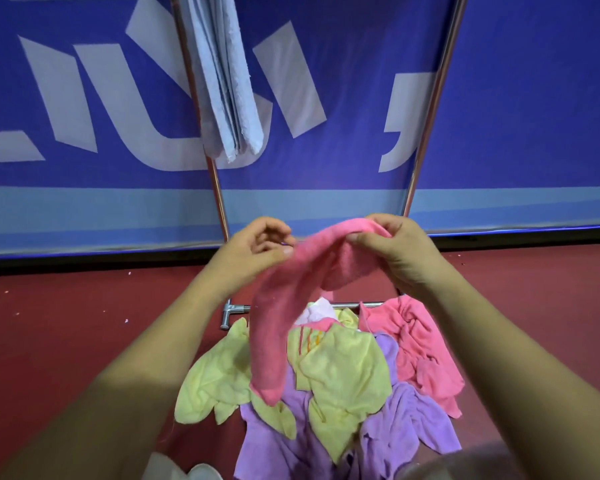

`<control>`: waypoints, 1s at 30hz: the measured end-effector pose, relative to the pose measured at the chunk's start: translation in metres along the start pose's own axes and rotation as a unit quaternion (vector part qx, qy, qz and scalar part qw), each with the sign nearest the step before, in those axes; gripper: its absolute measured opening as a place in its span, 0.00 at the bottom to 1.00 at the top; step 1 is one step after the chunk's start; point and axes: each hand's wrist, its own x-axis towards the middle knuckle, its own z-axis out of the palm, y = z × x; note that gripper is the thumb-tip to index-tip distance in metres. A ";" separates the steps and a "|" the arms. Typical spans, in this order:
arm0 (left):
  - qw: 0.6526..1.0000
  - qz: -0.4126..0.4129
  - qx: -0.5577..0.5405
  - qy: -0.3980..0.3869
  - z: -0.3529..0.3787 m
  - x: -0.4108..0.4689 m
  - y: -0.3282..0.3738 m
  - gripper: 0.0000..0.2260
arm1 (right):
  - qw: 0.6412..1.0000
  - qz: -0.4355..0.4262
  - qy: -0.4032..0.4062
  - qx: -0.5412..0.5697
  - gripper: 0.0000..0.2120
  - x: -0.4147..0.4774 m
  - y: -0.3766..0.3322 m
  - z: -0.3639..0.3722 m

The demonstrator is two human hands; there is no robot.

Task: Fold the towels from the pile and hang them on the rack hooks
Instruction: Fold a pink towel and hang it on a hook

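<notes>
Cloth fills both grips: my left hand [255, 244] pinches an edge of the pink towel [278, 323] between thumb and curled fingers. My right hand [399, 254] curls its fingers over a bunched fold of the same towel, with the thumb underneath. The two grips sit about level and near each other, and a short arch of towel bridges them.

From that arch the towel's long axis runs downward, leaning a little to my left. The longer tail hangs below the left grip, and a shorter, puffed lobe hangs under the right. The slack therefore lies beneath my hands rather than off to one side, and the left hand is nearer the long tail. The tail's end hangs in front of the pile [336, 375]; I cannot tell whether it touches.

I judge this towel bunched, not yet folded. The next move calls for working the grips out along the top edge until the length drops straight.

The pile of yellow, purple and pink towels lies on the red floor [66, 341] at the foot of the chrome rack [229, 310]. Higher on the rack, folded pale blue towels [226, 81] hang well apart from my hands.
</notes>
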 end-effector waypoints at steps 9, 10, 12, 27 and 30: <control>0.999 0.038 0.029 -0.022 0.029 -0.006 0.014 0.04 | 0.997 -0.005 -0.074 -0.018 0.07 -0.001 -0.006 0.018; 0.999 0.042 0.022 0.010 0.027 -0.005 0.013 0.05 | 0.997 0.013 -0.079 -0.009 0.08 0.000 -0.003 0.018; 0.997 0.043 -0.004 0.065 0.023 -0.005 0.012 0.05 | 0.996 0.051 -0.072 0.014 0.07 0.000 0.002 0.018; 0.999 0.014 0.046 0.013 0.019 -0.005 0.013 0.07 | 0.986 0.026 -0.125 -0.107 0.03 0.000 -0.002 0.032; 0.997 0.028 0.050 0.059 0.012 -0.003 0.007 0.10 | 0.975 0.048 -0.150 -0.156 0.05 0.003 0.005 0.032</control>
